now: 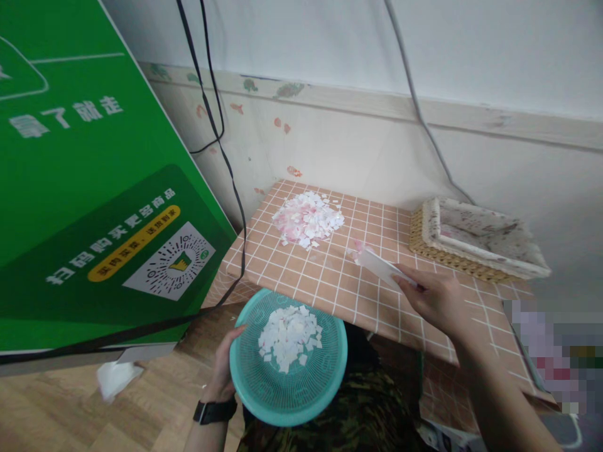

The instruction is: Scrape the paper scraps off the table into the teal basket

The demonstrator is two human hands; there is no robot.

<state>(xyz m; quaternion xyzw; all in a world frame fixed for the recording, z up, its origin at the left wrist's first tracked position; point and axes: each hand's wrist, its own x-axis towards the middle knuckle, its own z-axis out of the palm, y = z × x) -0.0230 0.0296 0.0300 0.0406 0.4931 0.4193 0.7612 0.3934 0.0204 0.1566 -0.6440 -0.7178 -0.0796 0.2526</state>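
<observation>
A teal plastic colander (330, 376) is gripped at its left rim by my left hand (225, 364), over my lap and beside the table's front edge. White paper scraps (289, 336) lie heaped inside it. My right hand (436, 298) is closed around the end of a flat white card-like piece (381, 267), tilted down to the tabletop. At its far tip sit a few pinkish scraps (360, 248). Further left on the table rests a larger pile of white and pink scraps (308, 220).
The table wears a brown checked cloth (325, 276). A wicker basket with a floral lining (480, 242) stands at the back right. A green sign panel (94, 188) fills the left, with black cables (230, 169) hanging before it. A white bag (117, 378) lies on the floor.
</observation>
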